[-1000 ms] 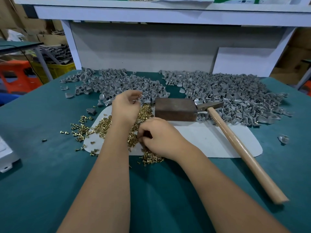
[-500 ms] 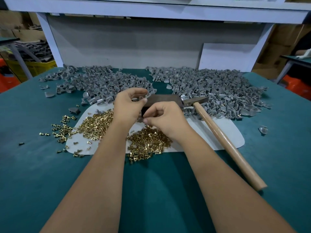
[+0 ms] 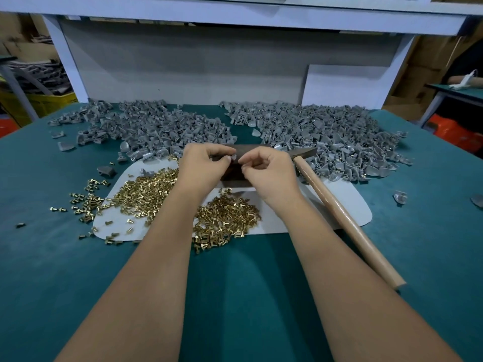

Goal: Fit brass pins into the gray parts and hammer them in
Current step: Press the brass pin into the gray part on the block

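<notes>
Brass pins (image 3: pixel 224 218) lie heaped on the green bench (image 3: pixel 52 270) at lower centre, nearest the wrists. Just above, the left hand (image 3: pixel 202 168) and right hand (image 3: pixel 269 171) meet fingertip to fingertip, fingers curled, pinching a small gray part (image 3: pixel 234 157) over a dark block (image 3: pixel 235 176); any pin there is hidden. The hammer (image 3: pixel 342 212) runs diagonally, nearest the right hand.

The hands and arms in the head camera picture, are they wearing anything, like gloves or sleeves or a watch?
No. The left hand and right hand are bare, with no gloves. Both forearms are bare too: no sleeves reach into view, and there is no watch, bracelet or ring to be seen. The fingers show short nails with no polish that can be made out.
</notes>
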The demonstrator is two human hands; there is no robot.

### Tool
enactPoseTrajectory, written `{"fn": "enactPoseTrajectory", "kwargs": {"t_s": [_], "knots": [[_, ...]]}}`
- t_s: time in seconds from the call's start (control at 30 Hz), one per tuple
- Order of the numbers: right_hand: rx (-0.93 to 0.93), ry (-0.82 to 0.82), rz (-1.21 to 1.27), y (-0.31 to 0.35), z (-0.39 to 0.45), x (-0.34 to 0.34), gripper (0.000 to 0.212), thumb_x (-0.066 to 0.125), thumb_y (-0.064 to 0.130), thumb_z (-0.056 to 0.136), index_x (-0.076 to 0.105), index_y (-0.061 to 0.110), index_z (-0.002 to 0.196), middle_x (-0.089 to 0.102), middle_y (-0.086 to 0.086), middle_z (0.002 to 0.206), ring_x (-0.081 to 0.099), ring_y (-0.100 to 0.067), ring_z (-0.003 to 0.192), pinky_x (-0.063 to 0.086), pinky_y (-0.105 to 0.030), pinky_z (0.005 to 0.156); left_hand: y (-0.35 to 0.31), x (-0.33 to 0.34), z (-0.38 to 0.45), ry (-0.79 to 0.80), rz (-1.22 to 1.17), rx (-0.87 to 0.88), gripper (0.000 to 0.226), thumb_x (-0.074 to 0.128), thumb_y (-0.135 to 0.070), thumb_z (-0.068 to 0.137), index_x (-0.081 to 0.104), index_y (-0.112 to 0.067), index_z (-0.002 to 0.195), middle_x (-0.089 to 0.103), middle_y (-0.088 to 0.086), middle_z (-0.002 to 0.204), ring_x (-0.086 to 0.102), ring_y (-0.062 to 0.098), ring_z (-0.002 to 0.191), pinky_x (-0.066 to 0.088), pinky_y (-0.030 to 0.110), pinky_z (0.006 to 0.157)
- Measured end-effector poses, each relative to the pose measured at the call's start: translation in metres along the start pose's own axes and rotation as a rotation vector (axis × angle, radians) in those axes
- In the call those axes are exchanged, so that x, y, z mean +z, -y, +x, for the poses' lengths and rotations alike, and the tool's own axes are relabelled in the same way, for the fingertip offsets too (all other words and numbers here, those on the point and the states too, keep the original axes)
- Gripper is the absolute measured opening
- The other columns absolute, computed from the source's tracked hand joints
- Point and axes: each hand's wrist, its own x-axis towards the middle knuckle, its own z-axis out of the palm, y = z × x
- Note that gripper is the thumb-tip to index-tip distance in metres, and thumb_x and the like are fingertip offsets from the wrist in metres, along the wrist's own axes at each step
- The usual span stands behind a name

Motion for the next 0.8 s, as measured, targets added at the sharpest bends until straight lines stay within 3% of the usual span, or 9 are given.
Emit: {"fn": "enactPoseTrajectory", "kwargs": {"t_s": [0.13, 0.27, 0.4, 0.5, 0.57, 0.7, 0.8], "knots": [[0.017, -0.076, 0.011, -0.003, 0.001, 0.000, 0.037, 0.063, -0.006, 0.078, 0.065, 0.030, 0.069, 0.068, 0.003, 0.075, 0.065, -0.012, 0.076, 0.056, -0.029, 0.076, -0.001, 0.000, 0.000, -0.024, 0.057, 0.035, 0.019, 0.074, -0.015, 0.086, 0.077, -0.019, 0.104, 0.073, -0.006, 0.098, 0.064, 0.007, 0.097, 0.051, 0.028, 0.096], [0.046, -0.111, 0.061, -0.004, 0.003, -0.002, 0.038, 0.064, -0.008, 0.077, 0.064, 0.030, 0.075, 0.069, 0.003, 0.076, 0.066, -0.011, 0.077, 0.056, -0.026, 0.076, -0.001, -0.002, 0.000, -0.088, -0.013, 0.001, 0.022, 0.069, -0.016, 0.091, 0.072, -0.026, 0.110, 0.067, -0.019, 0.091, 0.057, -0.006, 0.092, 0.049, 0.027, 0.091], [0.060, -0.142, 0.075, -0.006, 0.004, -0.003, 0.034, 0.064, -0.005, 0.080, 0.063, 0.029, 0.079, 0.068, 0.008, 0.072, 0.065, -0.004, 0.074, 0.050, -0.015, 0.070, -0.003, -0.008, 0.003, -0.163, -0.005, -0.039, 0.026, 0.060, -0.010, 0.095, 0.071, -0.028, 0.110, 0.068, -0.012, 0.106, 0.061, 0.008, 0.096, 0.055, 0.029, 0.081], [0.044, -0.152, 0.065, -0.006, 0.005, -0.002, 0.032, 0.066, -0.002, 0.080, 0.062, 0.030, 0.078, 0.066, 0.011, 0.068, 0.063, -0.001, 0.071, 0.047, -0.012, 0.068, -0.010, -0.002, 0.002, -0.107, 0.127, 0.017, 0.029, 0.064, -0.019, 0.091, 0.067, -0.034, 0.116, 0.065, -0.018, 0.105, 0.060, 0.017, 0.106, 0.053, 0.041, 0.091], [0.036, -0.159, 0.065, -0.006, 0.006, -0.002, 0.032, 0.067, 0.000, 0.079, 0.062, 0.031, 0.076, 0.064, 0.013, 0.066, 0.060, 0.002, 0.068, 0.046, -0.012, 0.066, -0.014, 0.006, -0.002, -0.066, 0.252, 0.072, 0.037, 0.068, -0.026, 0.088, 0.063, -0.035, 0.124, 0.061, -0.021, 0.101, 0.050, 0.019, 0.117, 0.042, 0.047, 0.102], [0.043, -0.166, 0.070, -0.007, 0.006, -0.003, 0.032, 0.069, 0.001, 0.079, 0.062, 0.032, 0.076, 0.064, 0.011, 0.067, 0.061, -0.003, 0.071, 0.046, -0.018, 0.069, -0.011, 0.016, -0.007, -0.018, 0.380, 0.085, 0.048, 0.066, -0.024, 0.087, 0.056, -0.031, 0.134, 0.062, -0.002, 0.126, 0.042, 0.023, 0.128, 0.035, 0.048, 0.109], [0.046, -0.158, 0.077, -0.009, 0.006, -0.003, 0.030, 0.067, 0.000, 0.080, 0.063, 0.030, 0.079, 0.065, 0.011, 0.067, 0.062, -0.004, 0.071, 0.047, -0.019, 0.070, -0.007, 0.017, -0.005, 0.030, 0.297, 0.063, 0.047, 0.065, -0.019, 0.089, 0.057, -0.030, 0.134, 0.063, 0.000, 0.125, 0.045, 0.023, 0.129, 0.036, 0.048, 0.110]]}}
